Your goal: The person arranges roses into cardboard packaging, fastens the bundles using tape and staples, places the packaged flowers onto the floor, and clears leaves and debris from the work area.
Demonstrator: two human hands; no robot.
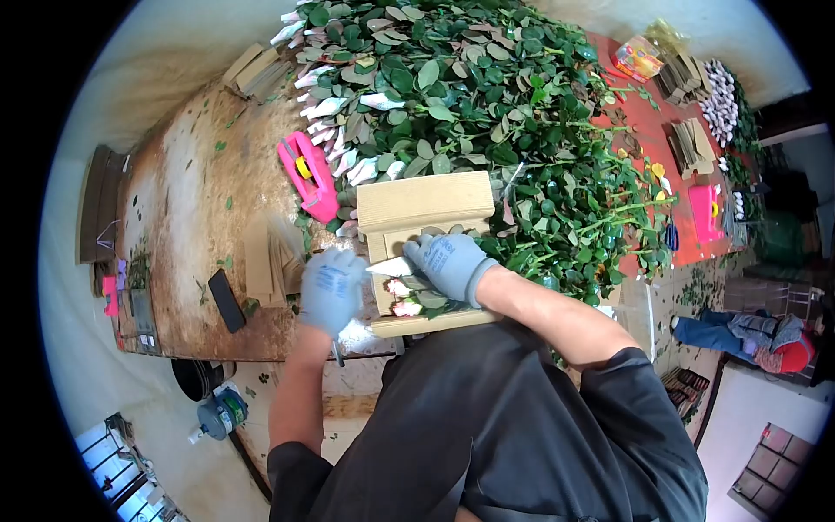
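Observation:
A cardboard piece with raised ends stands at the table's front edge. Pink-and-white roses with green leaves lie in its lower part, beside a bud in a white sleeve. My right hand, in a grey-blue glove, rests over the stems and touches the sleeved bud, its fingers pressed together; what they hold is partly hidden. My left hand, gloved too, is just left of the cardboard with its fingers bent, blurred by motion. Whether it holds anything is unclear.
A large heap of leafy stems covers the table's middle and right. Left of it lie a pink tape dispenser, cardboard sheets and a phone. Another dispenser is at the right. A person stands far right.

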